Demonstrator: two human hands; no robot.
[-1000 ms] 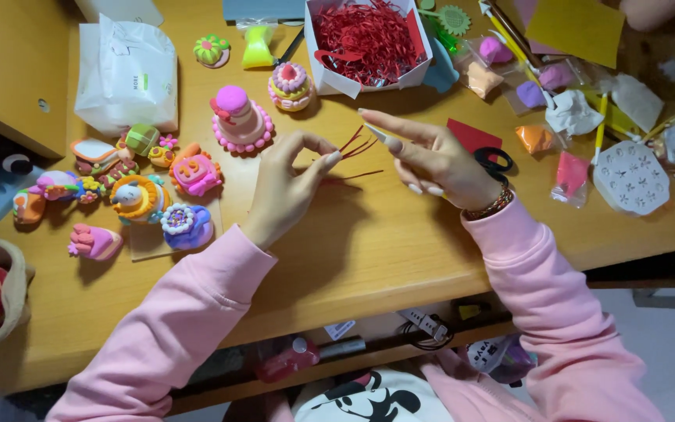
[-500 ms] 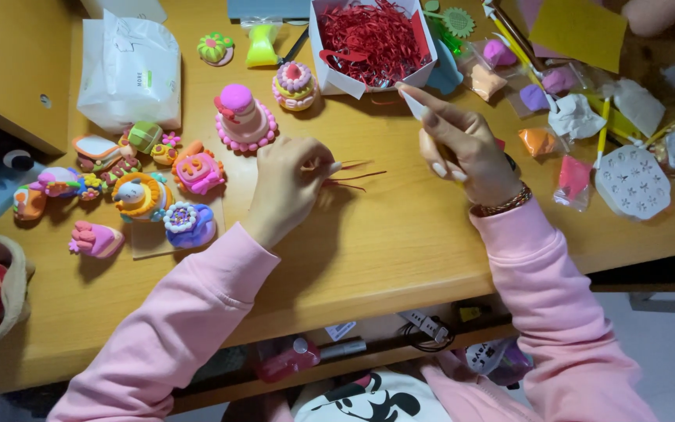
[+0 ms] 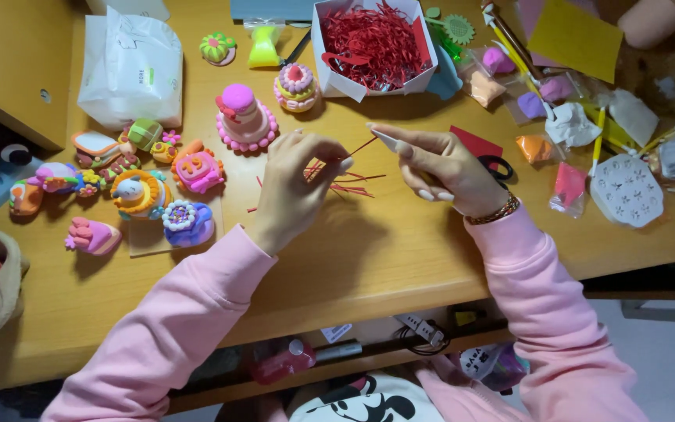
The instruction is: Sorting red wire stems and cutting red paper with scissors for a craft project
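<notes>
Head view shows the left hand point(image 3: 294, 184) pinching thin red paper shreds point(image 3: 345, 181) on the wooden desk point(image 3: 384, 258), while the right hand point(image 3: 443, 168), fingers curled, pulls one strand. Most shreds remain in the white box point(image 3: 373, 43); only a few lie out.

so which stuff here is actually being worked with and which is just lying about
In hand:
left hand
right hand
red paper strips between the hands
white box of red shredded paper

Lying about:
clay cake figures
white tissue pack
bagged clay pieces
yellow paper sheet
</notes>
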